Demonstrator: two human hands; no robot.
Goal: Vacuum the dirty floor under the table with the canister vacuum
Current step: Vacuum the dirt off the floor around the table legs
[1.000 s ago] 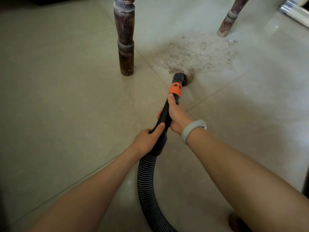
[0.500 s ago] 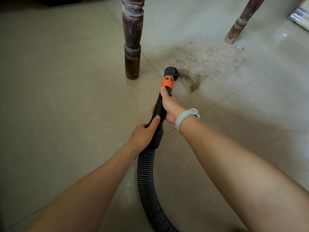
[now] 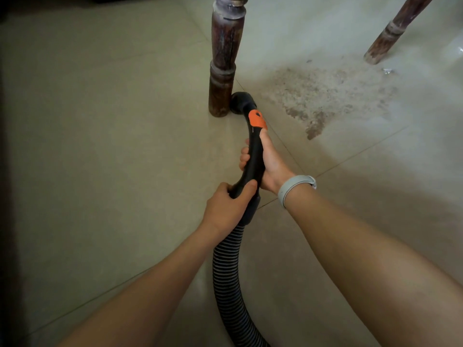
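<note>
Head view, looking down at a tiled floor [image 3: 100, 146]. Black curved vacuum wand [image 3: 253, 156] with an orange slider [image 3: 256, 120] near its far end, ending in a round black nozzle [image 3: 241, 102]; ribbed grey-black hose [image 3: 226, 271] joined at the near end, running down out of frame. Right hand [image 3: 269, 164], with a grey wristband [image 3: 294, 187], wrapped round the middle of the wand, thumb laid along the top just short of the orange slider, fingertips showing on the far side. Left hand [image 3: 226, 207] closed round the wand's lower end just above the hose cuff, thumb over the top, nearest the body and touching or nearly touching the right hand. Nozzle ahead of both hands, down at the floor, right beside the foot of a dark turned table leg [image 3: 223, 71]; contact with the leg not discernible. Patch of brown dust and grit [image 3: 325, 96] ahead and to the right of the right hand, apart from the nozzle. Second table leg [image 3: 390, 33], tilted in the wide-angle view, far right beyond the patch.
</note>
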